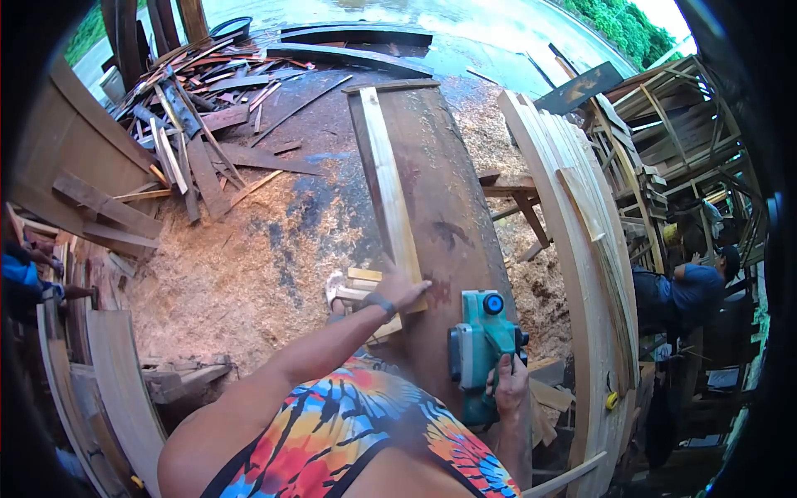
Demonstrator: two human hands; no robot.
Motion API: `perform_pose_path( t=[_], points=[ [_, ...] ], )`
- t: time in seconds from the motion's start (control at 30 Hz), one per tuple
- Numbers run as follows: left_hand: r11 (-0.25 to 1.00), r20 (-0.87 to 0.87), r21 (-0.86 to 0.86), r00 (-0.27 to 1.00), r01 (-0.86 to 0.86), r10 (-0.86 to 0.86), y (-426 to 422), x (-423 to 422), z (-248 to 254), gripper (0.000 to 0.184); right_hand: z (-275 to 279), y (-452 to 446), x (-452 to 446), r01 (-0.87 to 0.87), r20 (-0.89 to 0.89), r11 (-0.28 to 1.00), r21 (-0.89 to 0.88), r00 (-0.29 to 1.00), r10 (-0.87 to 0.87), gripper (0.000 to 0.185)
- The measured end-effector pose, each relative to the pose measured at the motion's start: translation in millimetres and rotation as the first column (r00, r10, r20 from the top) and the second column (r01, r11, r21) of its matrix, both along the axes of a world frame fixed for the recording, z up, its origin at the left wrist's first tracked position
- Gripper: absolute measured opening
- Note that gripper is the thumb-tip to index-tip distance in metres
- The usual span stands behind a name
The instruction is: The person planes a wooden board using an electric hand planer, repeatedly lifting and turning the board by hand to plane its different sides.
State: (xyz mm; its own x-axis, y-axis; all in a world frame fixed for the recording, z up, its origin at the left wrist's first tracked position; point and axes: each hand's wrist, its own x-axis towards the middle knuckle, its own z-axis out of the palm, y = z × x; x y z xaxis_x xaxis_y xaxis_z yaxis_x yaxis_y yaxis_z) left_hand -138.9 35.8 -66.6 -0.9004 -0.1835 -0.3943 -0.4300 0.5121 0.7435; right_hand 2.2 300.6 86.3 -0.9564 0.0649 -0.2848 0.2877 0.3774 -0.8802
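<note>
My right hand [508, 386] is wrapped round the handle of a green electric planer [481, 342], which rests on the right side of a broad brown plank bench [452, 199]. A long, pale wooden strip [383, 158] lies lengthwise along the bench's left side. Over the near end of this strip is my left hand [403, 288], gripping it with the thumb stretched to the right; some of the fingers are hidden. The planer sits apart from the strip, to its right.
Long pale boards [564, 249] lie stacked to the right, with a yellow tape measure [612, 400] on them. Scrap wood [195, 124] is heaped at the far left. Shavings [224, 274] cover the ground. One person [693, 290] is at the right, another [25, 274] at the left edge.
</note>
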Motion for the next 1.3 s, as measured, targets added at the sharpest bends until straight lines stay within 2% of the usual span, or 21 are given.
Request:
perform_pose_path(
  t=[0.03,0.13,0.17,0.27,0.33,0.37,0.4,0.47,0.53,0.57,0.67,0.83,0.93,1.03,1.3],
  points=[
    [0.999,0.074,0.037,0.997,0.003,-0.006,-1.2,-2.6,5.6,0.125,-3.6,8.8,8.5,0.013,0.002,1.0,-0.005,1.0,-0.013,0.056],
    [0.999,0.143,0.005,0.989,-0.043,0.042,-7.5,-6.0,3.7,0.116,-2.0,24.5,20.1,0.009,0.047,1.0,0.017,0.999,-0.01,0.054],
    [0.999,0.095,0.005,0.994,-0.05,0.049,-15.7,-2.1,2.1,0.098,-1.2,29.5,20.9,0.014,0.084,1.0,0.027,0.996,-0.016,0.054],
    [0.963,0.06,0.265,0.997,-0.058,0.044,-35.1,11.7,41.5,0.088,4.2,38.1,14.8,0.013,0.149,0.999,0.037,0.989,-0.018,0.054],
    [0.731,-0.112,0.674,0.965,-0.102,0.238,-37.3,25.1,102.6,0.068,9.5,37.7,10.9,-0.004,0.171,1.0,0.006,0.985,0.003,0.054],
    [0.609,-0.146,0.792,0.959,-0.034,0.243,-43.4,25.4,121.1,0.067,10.5,38.1,8.7,-0.014,0.167,1.0,0.012,0.986,0.012,0.055],
    [0.467,-0.178,0.883,0.951,0.041,0.253,-49.7,23.5,140.1,0.067,11.4,38.9,6.6,-0.023,0.164,1.0,0.02,0.986,0.019,0.055],
    [0.378,-0.37,0.89,0.888,0.255,0.273,-56.5,31.9,205.3,0.065,14.8,39.6,4.7,-0.037,0.173,0.998,0.041,0.984,0.03,0.054],
    [0.473,-0.535,0.811,0.765,0.345,0.358,-51.2,24.4,230.0,0.067,18.6,38.5,3.2,-0.05,0.192,0.997,0.062,0.981,0.037,0.054],
    [0.53,-0.569,0.782,0.723,0.328,0.393,-50.9,19.9,237.5,0.064,17.1,39.5,3.7,-0.05,0.187,0.997,0.057,0.982,0.039,0.055],
    [0.495,-0.573,0.799,0.683,0.342,0.453,-47.8,3.1,244.3,0.06,13.4,41.0,4.1,-0.049,0.171,0.998,0.045,0.984,0.041,0.057],
    [0.581,-0.569,0.772,0.687,0.258,0.452,-46.3,-7.8,257.6,0.055,7.0,42.7,8.0,-0.028,0.175,0.999,0.023,0.984,0.023,0.061],
    [0.623,-0.63,0.734,0.615,0.272,0.473,-45.3,-13.5,259.8,0.052,3.1,44.2,8.1,-0.032,0.166,0.999,0.04,0.986,0.025,0.063],
    [0.67,-0.637,0.707,0.616,0.227,0.464,-45.3,-15.5,262.3,0.049,6.6,42.4,7.3,-0.033,0.176,0.998,0.046,0.984,0.024,0.065],
    [0.714,-0.644,0.675,0.619,0.185,0.449,-49.7,-21.0,263.8,0.06,11.5,40.1,6.9,-0.031,0.172,0.999,0.03,0.985,0.026,0.068]
  ],
)
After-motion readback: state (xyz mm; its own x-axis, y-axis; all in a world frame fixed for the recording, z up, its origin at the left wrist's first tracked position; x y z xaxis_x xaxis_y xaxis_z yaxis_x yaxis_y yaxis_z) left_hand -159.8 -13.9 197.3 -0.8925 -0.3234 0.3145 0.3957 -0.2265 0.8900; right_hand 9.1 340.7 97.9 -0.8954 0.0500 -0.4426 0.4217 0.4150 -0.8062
